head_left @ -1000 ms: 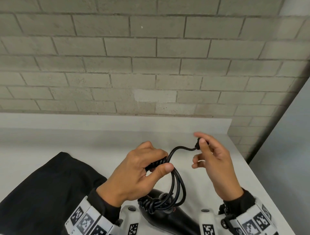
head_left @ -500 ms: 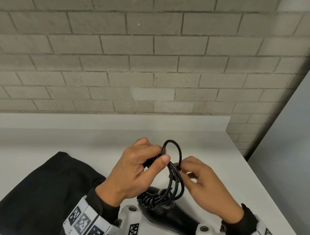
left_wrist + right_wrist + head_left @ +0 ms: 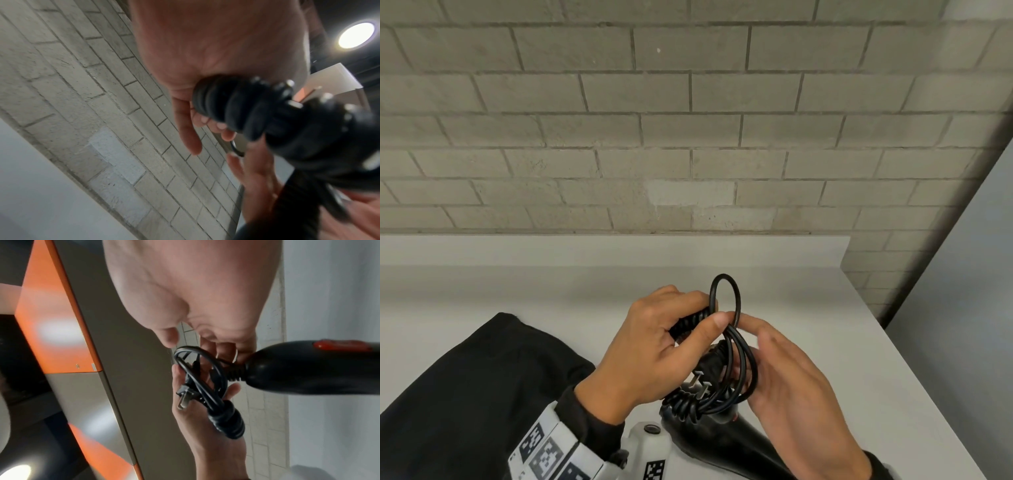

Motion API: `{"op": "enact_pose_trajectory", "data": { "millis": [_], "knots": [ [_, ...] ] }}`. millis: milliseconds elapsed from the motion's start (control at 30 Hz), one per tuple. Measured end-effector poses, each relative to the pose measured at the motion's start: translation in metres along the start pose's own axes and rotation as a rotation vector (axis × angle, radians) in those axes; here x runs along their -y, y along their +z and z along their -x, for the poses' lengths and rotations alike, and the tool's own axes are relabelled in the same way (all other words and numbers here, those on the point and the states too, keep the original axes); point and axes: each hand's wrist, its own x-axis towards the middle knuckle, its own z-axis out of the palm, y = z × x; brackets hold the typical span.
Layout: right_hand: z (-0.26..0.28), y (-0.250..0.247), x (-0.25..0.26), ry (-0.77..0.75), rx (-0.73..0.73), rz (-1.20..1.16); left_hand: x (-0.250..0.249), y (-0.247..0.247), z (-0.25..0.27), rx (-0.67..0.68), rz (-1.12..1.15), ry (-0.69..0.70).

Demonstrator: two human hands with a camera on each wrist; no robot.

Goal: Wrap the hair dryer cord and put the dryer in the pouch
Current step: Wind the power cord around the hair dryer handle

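Observation:
My left hand (image 3: 671, 346) grips the coiled part of the black cord (image 3: 726, 294), thumb pressed over the strands. A small loop stands up above the thumb, and larger loops hang down to the black hair dryer (image 3: 709, 442) lying on the counter below. The plug (image 3: 702, 377), prongs showing, sits against my left palm. My right hand (image 3: 784, 377) cups the hanging loops from the right, fingers curled behind them and index tip meeting my left thumb. The right wrist view shows the plug (image 3: 184, 400), the loops and the dryer handle (image 3: 308, 366) with its red switch. The black pouch (image 3: 465, 394) lies to the left.
The white counter (image 3: 825, 342) ends at a brick wall (image 3: 688, 137) behind and has its right edge close to my right hand. A grey panel (image 3: 962, 308) stands to the right.
My right hand has come down from the upper right with the plug end, closing the cord into another loop. The plug now lies at my left palm, and both hands are together.

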Motion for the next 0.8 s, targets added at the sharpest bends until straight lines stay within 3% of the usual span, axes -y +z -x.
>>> {"op": "enact_pose_trajectory", "data": {
  "millis": [67,133,233,367,467,667,800],
  "knots": [
    [0.004,-0.001,-0.003,-0.040,0.050,0.023,-0.001,0.001,0.000,-0.008,0.058,-0.035],
    [0.008,0.003,-0.006,-0.097,0.079,0.248,-0.001,0.002,0.000,-0.026,0.131,-0.088],
    [0.014,0.013,-0.008,-0.190,0.006,0.587,-0.005,0.003,0.001,-0.043,0.178,-0.152],
    [0.014,0.015,-0.010,-0.360,-0.029,0.857,-0.008,0.002,0.001,-0.078,0.218,-0.245],
    [0.012,0.014,-0.010,-0.390,-0.065,0.929,-0.008,0.001,0.001,-0.062,0.253,-0.266],
    [0.007,0.005,-0.018,-0.630,-0.147,1.189,-0.009,0.003,-0.001,-0.045,0.349,-0.339],
    [0.009,0.004,-0.008,-0.680,-0.275,1.176,-0.011,0.000,-0.003,-0.031,0.450,-0.399]
  ]
}}
